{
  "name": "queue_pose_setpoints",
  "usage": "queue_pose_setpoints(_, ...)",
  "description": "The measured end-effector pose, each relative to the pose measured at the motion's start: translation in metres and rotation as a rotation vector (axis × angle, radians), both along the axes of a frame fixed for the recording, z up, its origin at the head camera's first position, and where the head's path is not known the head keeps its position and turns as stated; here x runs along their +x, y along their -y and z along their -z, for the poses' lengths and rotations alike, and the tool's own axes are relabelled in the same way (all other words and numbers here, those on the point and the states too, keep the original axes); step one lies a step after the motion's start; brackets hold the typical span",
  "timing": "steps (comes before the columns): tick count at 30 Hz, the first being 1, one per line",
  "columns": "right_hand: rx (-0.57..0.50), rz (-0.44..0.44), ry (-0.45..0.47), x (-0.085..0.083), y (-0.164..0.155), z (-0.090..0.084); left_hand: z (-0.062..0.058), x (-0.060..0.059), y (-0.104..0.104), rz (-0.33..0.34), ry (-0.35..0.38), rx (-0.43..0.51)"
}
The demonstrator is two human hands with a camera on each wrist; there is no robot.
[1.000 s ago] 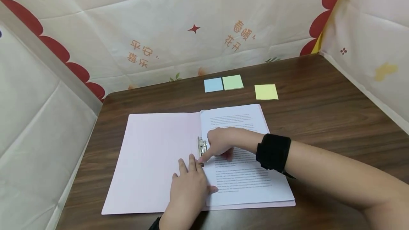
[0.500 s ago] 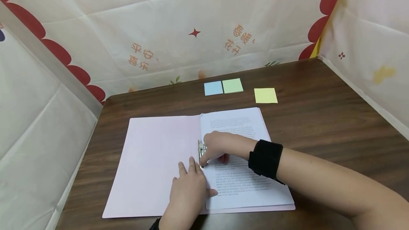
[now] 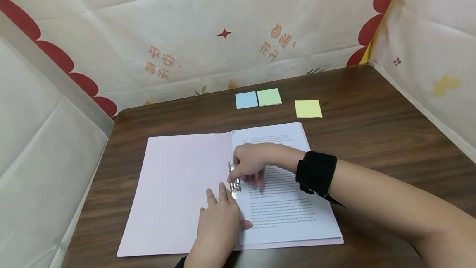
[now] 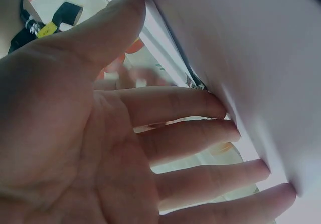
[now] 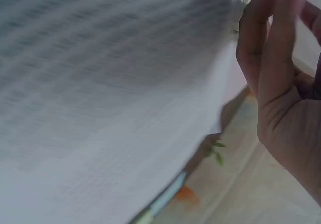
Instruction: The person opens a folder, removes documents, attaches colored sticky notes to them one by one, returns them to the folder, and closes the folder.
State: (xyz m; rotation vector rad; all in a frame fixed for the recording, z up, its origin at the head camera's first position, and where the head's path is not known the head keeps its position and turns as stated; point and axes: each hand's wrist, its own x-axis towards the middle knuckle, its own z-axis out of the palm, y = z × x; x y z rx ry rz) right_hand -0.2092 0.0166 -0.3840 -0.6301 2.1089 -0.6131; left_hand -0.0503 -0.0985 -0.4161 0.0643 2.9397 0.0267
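A pale pink folder (image 3: 178, 193) lies open with a stack of printed paper (image 3: 282, 218) on its right side. At its spine sits a metal binder clip (image 3: 235, 186). My left hand (image 3: 218, 222) rests spread, its straight fingertips on the folder just below the clip and its thumb on the paper's edge. The left wrist view shows these fingertips against the pink cover (image 4: 261, 83). My right hand (image 3: 249, 160) is over the clip, one finger touching its left side while the others hang over the paper. In the right wrist view the right hand (image 5: 281, 73) shows loosely bent fingers.
Blue (image 3: 246, 100), green (image 3: 269, 97) and yellow sticky notes (image 3: 308, 108) lie behind the folder on the brown wooden table (image 3: 372, 135). Patterned cloth (image 3: 201, 32) walls the table at the back and sides.
The right hand's finger has moved from the clip's lower end up along it to its left side, so more of the lower metal shows. The left hand stays in place.
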Motion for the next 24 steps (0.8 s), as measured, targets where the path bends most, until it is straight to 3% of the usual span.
queue_pose_setpoints(4,-0.077,-0.011,0.014,-0.009,0.007,-0.018,-0.005,-0.003,-0.003,-0.003,0.02,-0.017)
queue_pose_setpoints(8,-0.08,-0.023,-0.004,-0.019,0.012,-0.029,-0.006,-0.005,-0.006,-0.011,0.031,-0.024)
queue_pose_setpoints(12,-0.036,-0.013,-0.131,-0.026,0.018,-0.026,-0.005,-0.006,-0.006,-0.033,0.037,-0.022)
queue_pose_setpoints(16,-0.033,-0.042,-0.252,-0.027,0.022,-0.012,-0.003,-0.005,-0.003,-0.044,0.041,-0.014)
queue_pose_setpoints(20,-0.045,-0.17,-0.3,-0.023,0.017,-0.001,-0.001,-0.003,-0.001,-0.038,0.037,0.002)
queue_pose_setpoints(24,-0.078,-0.328,-0.292,-0.017,0.014,0.004,0.0,-0.002,0.002,-0.037,0.026,-0.009)
